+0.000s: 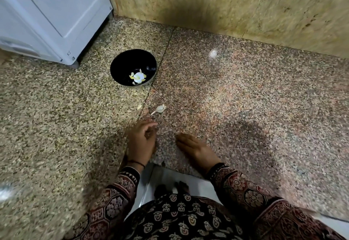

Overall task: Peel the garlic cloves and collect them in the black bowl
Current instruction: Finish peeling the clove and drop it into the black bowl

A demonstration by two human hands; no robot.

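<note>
A black bowl (133, 68) stands on the speckled granite counter, left of centre, with several pale garlic pieces (138, 76) at its bottom. Nearer to me an unpeeled garlic clove (160, 109) with a thin stalk lies on the counter, and a small scrap of garlic or skin (139, 107) lies to its left. My left hand (142, 139) hovers just below the clove, fingers loosely curled, holding nothing that I can see. My right hand (194, 147) rests flat on the counter, fingers straight, to the right of the left hand.
A white appliance (51, 16) stands at the back left, close behind the bowl. A stone wall (226, 1) runs along the back. The counter (245, 98) has an inner corner edge by my wrists, with the floor and my feet below.
</note>
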